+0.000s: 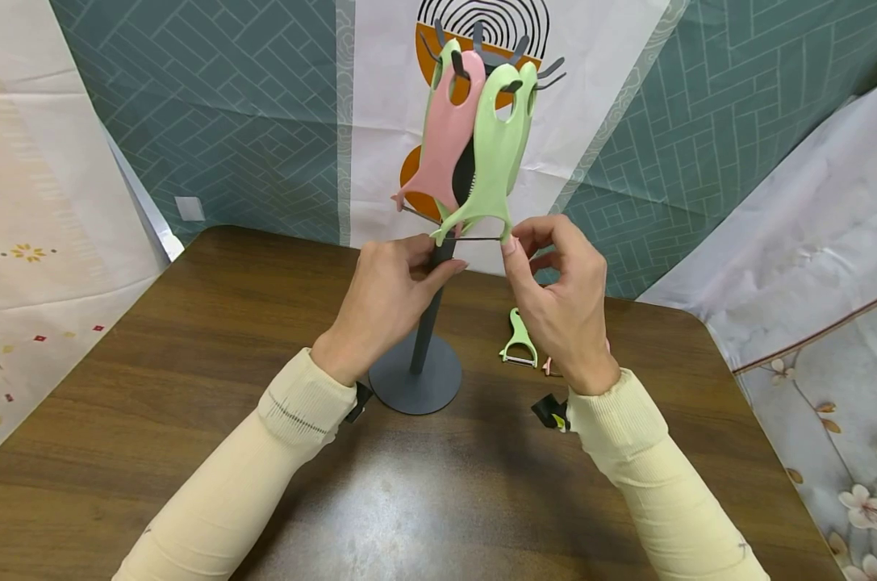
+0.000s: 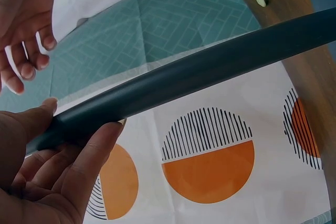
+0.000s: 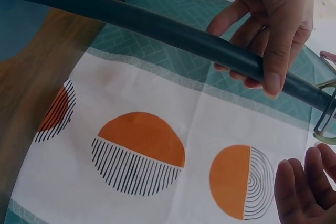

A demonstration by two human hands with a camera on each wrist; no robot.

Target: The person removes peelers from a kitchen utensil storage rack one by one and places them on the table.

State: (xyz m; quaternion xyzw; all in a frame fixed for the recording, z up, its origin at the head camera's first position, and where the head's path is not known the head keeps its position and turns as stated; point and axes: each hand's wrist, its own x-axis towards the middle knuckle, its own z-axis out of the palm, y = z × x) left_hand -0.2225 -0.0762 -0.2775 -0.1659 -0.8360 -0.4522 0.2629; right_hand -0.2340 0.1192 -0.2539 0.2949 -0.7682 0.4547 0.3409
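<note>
A dark grey stand with a slim pole (image 1: 428,323) holds several peelers on hooks at its top. My left hand (image 1: 383,282) grips the pole just under the peelers, thumb on the near side; the left wrist view shows its fingers (image 2: 97,153) curled about the pole. In front hang a pink peeler (image 1: 448,133) and a light green peeler (image 1: 494,149), each with a hook through its handle hole. My right hand (image 1: 565,298) pinches the lower right prong of that green peeler between thumb and forefinger. More green peelers hang partly hidden behind.
The round stand base (image 1: 416,387) rests on the brown wooden table (image 1: 191,420). Right of it lie another green peeler (image 1: 519,343) and a pink peeler (image 1: 549,368), mostly hidden by my right hand. Bare hooks (image 1: 552,68) stick out at the top. A patterned cloth (image 1: 264,121) hangs behind.
</note>
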